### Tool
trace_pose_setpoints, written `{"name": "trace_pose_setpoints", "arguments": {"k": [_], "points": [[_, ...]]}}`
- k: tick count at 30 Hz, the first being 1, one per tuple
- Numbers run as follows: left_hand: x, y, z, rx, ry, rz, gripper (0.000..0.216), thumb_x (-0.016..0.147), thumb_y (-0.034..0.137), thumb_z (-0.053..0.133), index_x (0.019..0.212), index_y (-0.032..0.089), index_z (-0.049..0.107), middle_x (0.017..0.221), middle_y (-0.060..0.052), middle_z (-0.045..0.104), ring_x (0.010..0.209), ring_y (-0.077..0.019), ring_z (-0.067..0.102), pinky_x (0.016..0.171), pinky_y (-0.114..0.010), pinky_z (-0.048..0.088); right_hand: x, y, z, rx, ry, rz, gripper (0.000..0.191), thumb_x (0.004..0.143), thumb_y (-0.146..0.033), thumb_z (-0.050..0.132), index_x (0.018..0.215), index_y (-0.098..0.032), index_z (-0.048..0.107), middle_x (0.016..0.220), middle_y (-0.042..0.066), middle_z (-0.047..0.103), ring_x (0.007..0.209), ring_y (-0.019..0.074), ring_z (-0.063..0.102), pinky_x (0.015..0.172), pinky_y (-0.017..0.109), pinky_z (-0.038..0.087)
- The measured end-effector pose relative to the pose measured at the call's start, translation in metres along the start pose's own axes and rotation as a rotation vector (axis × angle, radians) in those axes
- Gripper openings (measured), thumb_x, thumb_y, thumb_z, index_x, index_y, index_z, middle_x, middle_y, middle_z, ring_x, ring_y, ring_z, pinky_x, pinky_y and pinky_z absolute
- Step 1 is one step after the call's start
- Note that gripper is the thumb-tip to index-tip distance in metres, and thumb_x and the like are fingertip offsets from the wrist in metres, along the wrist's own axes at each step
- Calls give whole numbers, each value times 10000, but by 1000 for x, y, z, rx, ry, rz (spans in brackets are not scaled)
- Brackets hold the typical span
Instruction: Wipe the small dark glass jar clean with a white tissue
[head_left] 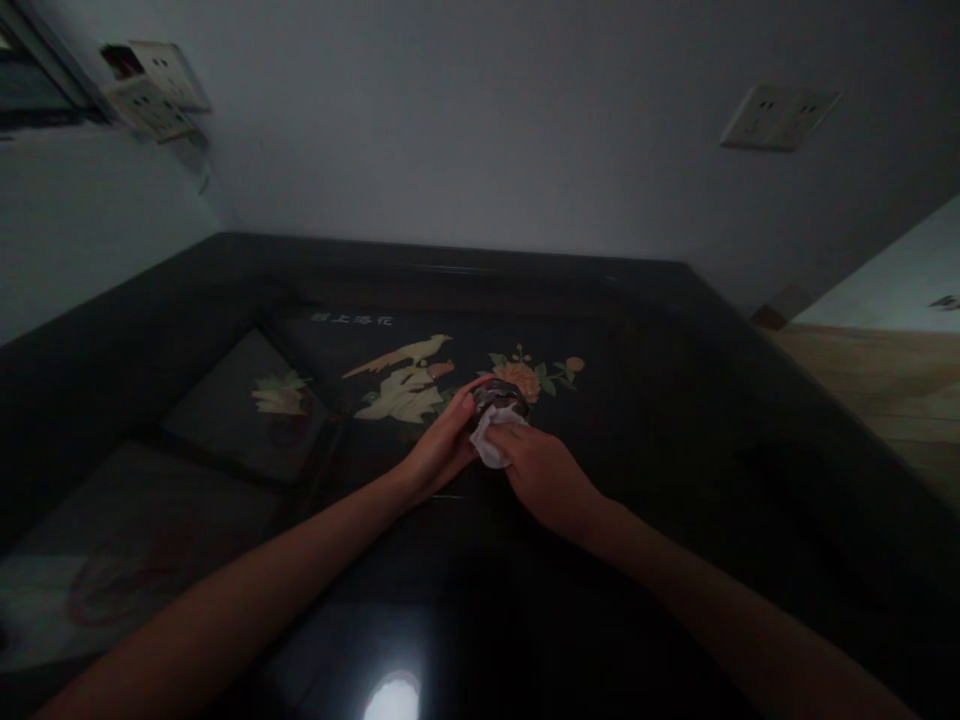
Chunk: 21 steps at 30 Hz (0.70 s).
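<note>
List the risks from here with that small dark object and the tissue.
The small dark object is held by the fingers of the left hand; it may slip onto the glossy table and mark it. The room is dim, so the right hand with the white tissue may miss spots.

Bare left hand, bare right hand, unsleeved forearms.

One line of four pale characters stands on the glossy black lacquered table top, too blurred to read.

Cloth lies against small object on table.
</note>
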<state>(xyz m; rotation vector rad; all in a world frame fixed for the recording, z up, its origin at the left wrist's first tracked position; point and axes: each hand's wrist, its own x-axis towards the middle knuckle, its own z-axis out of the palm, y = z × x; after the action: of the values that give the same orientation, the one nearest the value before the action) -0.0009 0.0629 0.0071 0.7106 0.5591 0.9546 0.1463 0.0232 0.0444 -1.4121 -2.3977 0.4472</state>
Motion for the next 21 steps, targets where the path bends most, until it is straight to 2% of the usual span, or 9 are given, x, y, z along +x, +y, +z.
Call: {"name": "trace_pose_setpoints", "arguments": {"k": [3, 6, 9, 13, 17, 21], "points": [[0, 0, 0, 31, -13, -10, 470, 844, 402, 621, 1283, 263, 527, 1292, -94, 577, 1121, -248, 563, 882, -351, 478, 2, 4, 2, 375, 55, 98, 274, 862, -64, 446, 1021, -143, 655, 985, 84, 716, 889, 202, 658, 817, 310, 489], [-1, 2, 1, 43, 13, -20, 458, 845, 395, 619, 1277, 271, 531, 1306, -93, 560, 1082, -239, 569, 830, -342, 499, 4, 9, 8, 686, 130, 181, 265, 867, -139, 449, 1025, -121, 661, 918, 80, 714, 853, 208, 654, 768, 304, 491], [-1, 2, 1, 34, 22, -17, 444, 845, 394, 618, 1264, 270, 540, 1302, -87, 561, 1051, -225, 575, 810, -327, 505, 5, 10, 12, 812, 180, 247, 290, 868, -173, 446, 1060, -110, 654, 934, 84, 712, 857, 207, 651, 744, 294, 493], [-1, 1, 0, 26, 14, -22, 450, 848, 398, 613, 1273, 271, 532, 1292, -87, 572, 1059, -231, 584, 822, -335, 503, 3, 6, 6, 590, 87, 163, 273, 862, -107, 441, 1039, -118, 649, 949, 84, 713, 834, 192, 650, 762, 294, 486], [-1, 1, 0, 9, 7, -6, 467, 852, 387, 615, 1289, 252, 522, 1267, -84, 596, 1103, -227, 579, 908, -340, 472, 1, 3, 0, 189, 3, 40, 324, 823, -11, 451, 1064, -128, 632, 1043, 105, 698, 920, 201, 649, 848, 315, 481], [-1, 1, 3, -12, 39, -7, 490, 838, 372, 639, 1294, 236, 525, 1255, -72, 609, 1135, -211, 565, 981, -324, 424, 1, 5, 0, -244, -15, -129, 272, 884, -53, 460, 1074, -110, 646, 1054, 137, 695, 1016, 231, 629, 956, 360, 461]]}}
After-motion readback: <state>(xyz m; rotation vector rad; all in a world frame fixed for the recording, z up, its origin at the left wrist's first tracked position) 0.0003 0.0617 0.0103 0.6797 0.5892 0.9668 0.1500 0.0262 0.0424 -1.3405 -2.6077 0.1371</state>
